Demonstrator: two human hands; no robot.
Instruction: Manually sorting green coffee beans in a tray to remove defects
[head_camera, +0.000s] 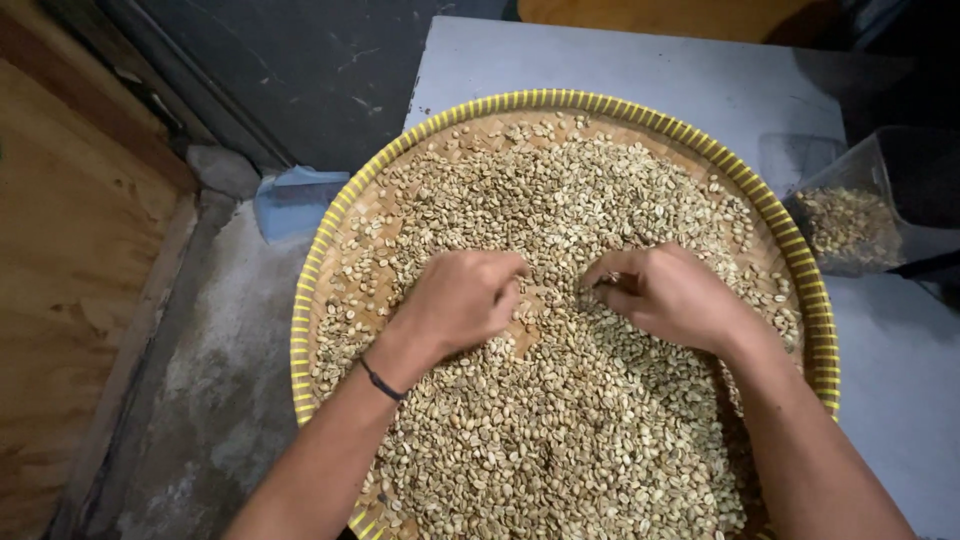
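Round woven tray (318, 262) heaped with pale beans (560, 420), left hand (462, 298) curled loosely at tray centre, right hand (668, 292) beside it, fingertips pinched together on beans, clear tub (872, 205) at tray's right.

— What's that tabletop (640, 70) carrying?

— It's a pale grey tabletop, and 2 things sit directly on it. A big round woven tray (815, 310) with a yellow rim takes up most of it, and its left edge juts out past the tabletop over the floor.

— And the other?

— A clear plastic container (880, 200) at the right, just beside the tray's rim, with pale beans inside.
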